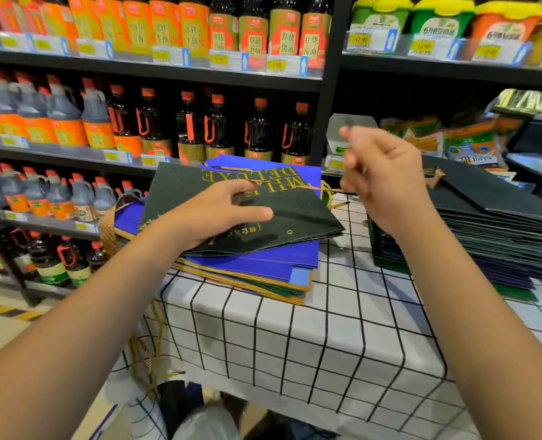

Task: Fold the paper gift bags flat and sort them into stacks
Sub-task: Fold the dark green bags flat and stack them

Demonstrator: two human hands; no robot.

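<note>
Lying flat on top of the left stack (257, 271), a dark green gift bag (263, 211) with gold lettering sits under the left hand (222, 211); the palm rests on the bag's near half, the thumb reaching along its face, the index finger curled down onto the printed letters, the other fingers hidden beneath the hand; the bag's folded edge juts out to the right past the blue bags under it. From the bag's far right corner a thin gold cord handle (320, 188) runs taut to the right hand (383, 176), which is raised above the cloth with its fingers curled in; it pinches the cord at the fingertips (345, 185), though blur hides exactly which ones meet. The left stack mixes blue, green and gold-edged flattened bags, with a woven gold handle (107, 230) hanging off its left side; a second, taller stack (498, 236) of dark flat bags lies to the right, apart from the first. Both stacks rest on a table under a white cloth with black grid lines (326, 338); behind stand shop shelves of bottles (199, 128) and, further right, packets (437, 27).
</note>
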